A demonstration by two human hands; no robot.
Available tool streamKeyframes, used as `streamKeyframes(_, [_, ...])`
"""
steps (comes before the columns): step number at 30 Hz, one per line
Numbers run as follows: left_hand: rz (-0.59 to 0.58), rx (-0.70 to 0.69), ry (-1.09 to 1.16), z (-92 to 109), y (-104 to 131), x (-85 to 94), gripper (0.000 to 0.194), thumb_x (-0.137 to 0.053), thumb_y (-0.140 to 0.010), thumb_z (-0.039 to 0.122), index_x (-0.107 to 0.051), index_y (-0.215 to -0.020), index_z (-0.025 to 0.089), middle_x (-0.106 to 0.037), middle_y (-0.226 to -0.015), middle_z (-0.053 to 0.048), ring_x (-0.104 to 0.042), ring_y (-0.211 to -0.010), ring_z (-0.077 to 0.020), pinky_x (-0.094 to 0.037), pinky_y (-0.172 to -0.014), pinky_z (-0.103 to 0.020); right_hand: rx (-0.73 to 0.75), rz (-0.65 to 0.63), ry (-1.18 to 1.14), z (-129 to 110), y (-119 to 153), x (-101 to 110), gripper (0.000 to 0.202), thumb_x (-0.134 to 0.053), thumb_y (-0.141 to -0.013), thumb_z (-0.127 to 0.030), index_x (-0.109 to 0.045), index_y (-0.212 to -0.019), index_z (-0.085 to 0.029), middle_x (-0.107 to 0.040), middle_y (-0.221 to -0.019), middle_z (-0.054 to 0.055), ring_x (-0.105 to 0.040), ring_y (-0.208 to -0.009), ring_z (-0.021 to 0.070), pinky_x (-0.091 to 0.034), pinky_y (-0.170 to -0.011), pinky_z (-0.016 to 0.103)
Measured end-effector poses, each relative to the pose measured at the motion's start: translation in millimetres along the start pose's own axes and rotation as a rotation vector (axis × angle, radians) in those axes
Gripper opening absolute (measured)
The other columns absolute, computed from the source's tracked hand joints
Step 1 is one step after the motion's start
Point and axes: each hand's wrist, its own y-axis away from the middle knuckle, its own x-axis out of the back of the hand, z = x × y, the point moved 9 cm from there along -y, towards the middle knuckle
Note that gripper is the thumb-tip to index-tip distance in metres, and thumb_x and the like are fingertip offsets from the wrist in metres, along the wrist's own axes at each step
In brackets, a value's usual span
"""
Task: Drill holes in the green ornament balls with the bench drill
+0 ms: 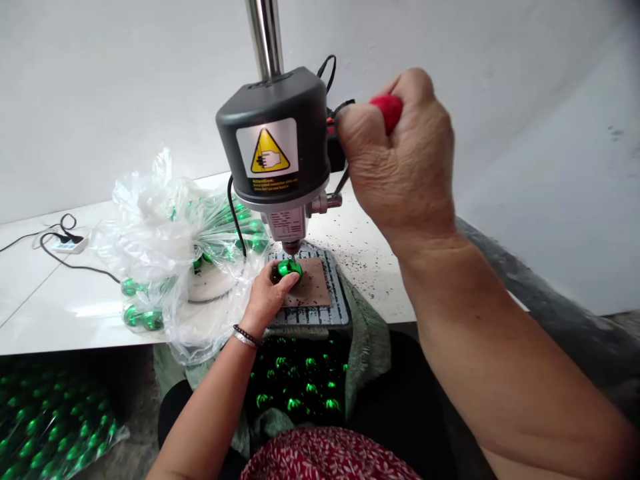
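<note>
My left hand (269,293) is closed around a shiny green ball (289,268), holding it on a brown board (316,283) under the drill press (274,143). The thin drill bit (294,259) meets the top of the ball; whether it has gone in, I cannot tell. Up at the right, my right hand (407,157) is wrapped round the red knob (387,112) of the drill press lever. Below the board lies the grey slotted base (340,310) of the press, sprinkled with dark shavings.
On the white table (30,320), a clear plastic bag (150,220) of green balls stands left of the press. A power strip (70,243) with black cords lies farther left. More green balls fill a sack (367,347) below the base and another bag (55,420) at lower left.
</note>
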Motion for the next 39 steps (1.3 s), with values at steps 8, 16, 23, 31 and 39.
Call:
streamKeyframes(8, [0.029, -0.011, -0.417, 16.3, 8.3, 3.9, 0.048, -0.074, -0.076, 0.039, -0.067, -0.121, 0.025, -0.072, -0.098, -0.006, -0.061, -0.105, -0.0278, -0.044, -0.098, -0.044, 0.021, -0.040, 0.013, -2.4, -3.3, -4.2, 0.035, -0.054, -0.091, -0.029, -0.025, -0.072, -0.020, -0.029, -0.062, -0.009, -0.023, -0.060, 0.0021, -0.024, -0.063, 0.019])
streamKeyframes(16, [-0.004, -0.056, -0.475, 19.0, 12.4, -1.3, 0.049, -0.076, -0.077, 0.034, -0.067, -0.125, 0.030, -0.074, -0.106, -0.004, -0.061, -0.111, -0.0291, -0.039, -0.105, -0.046, 0.016, -0.012, -0.034, -0.9, -0.6, -3.0, 0.034, -0.055, -0.089, -0.024, -0.027, -0.071, -0.020, -0.028, -0.063, -0.009, -0.023, -0.060, 0.0021, -0.027, -0.064, 0.020])
streamKeyframes(23, [-0.013, -0.131, -0.477, 20.3, 13.1, -3.8, 0.052, -0.078, -0.076, 0.033, -0.066, -0.127, 0.031, -0.071, -0.123, -0.005, -0.059, -0.119, -0.0298, -0.035, -0.109, -0.048, 0.053, 0.011, -0.051, -1.7, 5.2, 0.2, 0.029, -0.055, -0.090, -0.024, -0.031, -0.073, -0.020, -0.033, -0.065, -0.007, -0.027, -0.062, 0.0035, -0.030, -0.066, 0.022])
streamKeyframes(31, [-0.008, -0.150, -0.447, 18.4, 14.2, -5.6, 0.050, -0.077, -0.077, 0.034, -0.067, -0.126, 0.031, -0.073, -0.120, -0.002, -0.062, -0.113, -0.0266, -0.040, -0.107, -0.043, 0.201, 0.096, -0.012, -2.3, 40.4, 18.0, 0.017, -0.056, -0.083, -0.019, -0.041, -0.075, -0.016, -0.040, -0.067, -0.007, -0.034, -0.063, -0.0003, -0.033, -0.063, 0.015])
streamKeyframes(39, [-0.026, -0.066, -0.493, 18.9, 10.8, -7.9, 0.056, -0.077, -0.078, 0.037, -0.063, -0.132, 0.028, -0.071, -0.127, -0.004, -0.059, -0.122, -0.0307, -0.036, -0.110, -0.048, 0.294, 0.143, 0.048, -2.2, 53.6, 21.8, 0.012, -0.055, -0.084, -0.018, -0.047, -0.076, -0.013, -0.043, -0.067, -0.007, -0.036, -0.063, -0.0037, -0.035, -0.062, 0.011])
